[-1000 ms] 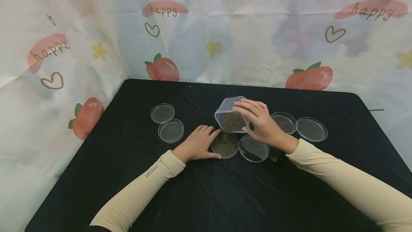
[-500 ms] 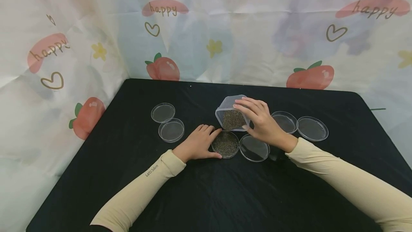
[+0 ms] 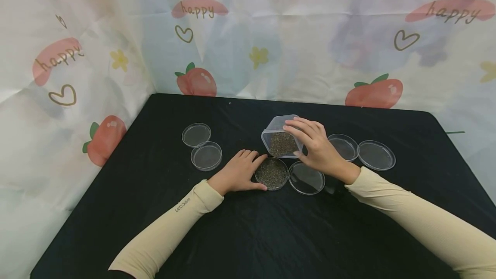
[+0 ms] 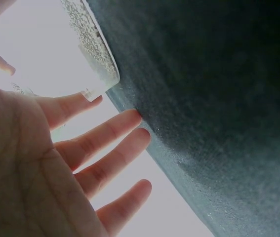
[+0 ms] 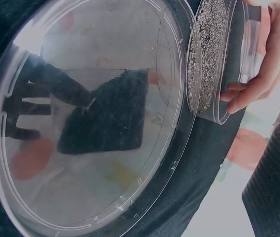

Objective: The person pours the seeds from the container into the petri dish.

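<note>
A clear petri dish (image 3: 272,173) lies on the black cloth with a layer of fine grey-brown grains in it. My left hand (image 3: 238,173) holds it at the left side, thumb and index finger at opposite parts of the rim; the other fingers are spread. Above its far edge, my right hand (image 3: 315,150) grips a translucent plastic container (image 3: 265,141), tilted toward the dish with more of the grains at its lower side. Just right of the filled dish sits a clear round dish or lid (image 5: 105,187), large in the right wrist view and reflecting the hand and container.
Two clear round pieces, a far one (image 3: 196,135) and a nearer one (image 3: 206,156), overlap at the left. On the right, behind my right wrist, lie a clear dish (image 3: 342,147) and another beside it (image 3: 376,155). A printed curtain (image 3: 302,51) stands behind the table.
The tilted container and my right hand have shifted slightly to the right above the dish. My left hand stays at the dish's rim.
</note>
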`<state>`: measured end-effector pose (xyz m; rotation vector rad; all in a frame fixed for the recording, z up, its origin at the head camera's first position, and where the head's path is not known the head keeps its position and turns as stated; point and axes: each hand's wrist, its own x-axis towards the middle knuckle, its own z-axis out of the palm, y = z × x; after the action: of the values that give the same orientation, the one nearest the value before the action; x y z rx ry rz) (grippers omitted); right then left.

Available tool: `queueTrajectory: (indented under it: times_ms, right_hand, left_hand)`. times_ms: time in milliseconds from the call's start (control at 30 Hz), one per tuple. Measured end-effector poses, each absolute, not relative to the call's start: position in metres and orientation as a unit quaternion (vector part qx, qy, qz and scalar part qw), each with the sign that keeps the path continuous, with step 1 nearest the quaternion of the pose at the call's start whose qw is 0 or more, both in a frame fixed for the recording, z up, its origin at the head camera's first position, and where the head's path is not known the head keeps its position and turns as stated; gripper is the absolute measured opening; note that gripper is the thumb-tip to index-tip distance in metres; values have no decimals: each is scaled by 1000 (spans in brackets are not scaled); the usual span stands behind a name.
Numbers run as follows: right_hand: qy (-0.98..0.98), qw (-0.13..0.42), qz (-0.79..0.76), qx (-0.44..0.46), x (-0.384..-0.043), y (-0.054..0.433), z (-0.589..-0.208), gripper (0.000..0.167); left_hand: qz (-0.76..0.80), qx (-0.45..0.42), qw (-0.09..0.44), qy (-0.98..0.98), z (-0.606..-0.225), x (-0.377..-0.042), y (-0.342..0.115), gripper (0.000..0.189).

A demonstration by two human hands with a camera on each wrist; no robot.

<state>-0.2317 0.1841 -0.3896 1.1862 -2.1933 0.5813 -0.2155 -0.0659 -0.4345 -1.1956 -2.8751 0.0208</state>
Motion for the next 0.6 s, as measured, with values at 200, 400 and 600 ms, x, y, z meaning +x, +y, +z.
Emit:
queueTrajectory:
  times_ms: [200, 400, 600]
  right_hand:
    - [-831, 259, 244, 429, -232, 185, -389, 89]
    - [-847, 215, 294, 387, -239, 189, -386, 93]
    - [-862, 159, 342, 339, -254, 189, -386, 97]
  left_hand:
    - [6, -382, 10, -924, -434, -215, -66, 89]
    - [3, -380, 9, -925, -433, -214, -66, 89]
    - [1, -379, 6, -926, -433, -214, -67, 89]
